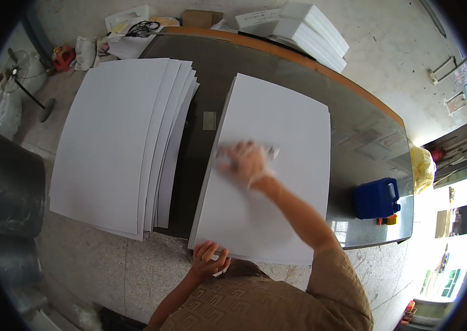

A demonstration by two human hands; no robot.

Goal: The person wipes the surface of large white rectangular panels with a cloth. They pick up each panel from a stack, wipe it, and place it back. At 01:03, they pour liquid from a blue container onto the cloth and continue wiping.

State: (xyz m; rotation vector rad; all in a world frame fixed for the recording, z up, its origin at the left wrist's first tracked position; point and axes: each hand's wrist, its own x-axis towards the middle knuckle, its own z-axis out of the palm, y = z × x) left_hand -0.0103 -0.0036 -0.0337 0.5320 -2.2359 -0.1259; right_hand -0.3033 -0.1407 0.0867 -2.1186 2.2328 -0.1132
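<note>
A stack of large white sheets (277, 220) lies before me on a dark glass-topped table (349, 138). Over the middle of its top sheet is my right hand (247, 163), blurred by motion, in what looks like a thin clear glove. It is closed over a pale, greyish thing (271, 151) that sticks out on both sides; its kind is too smeared to tell. At the near left corner of the stack, the fingers of my left hand (209, 259) rest apart on the edge, holding nothing that shows.
Left of the stack lies another fanned pile of white sheets (106, 143), overhanging the near edge. A blue jerrycan (377, 198) stands at the table's right end. White foam blocks (313, 36) lie beyond the far edge. Dark rolls (12, 185) and a fan (17, 71) stand at left.
</note>
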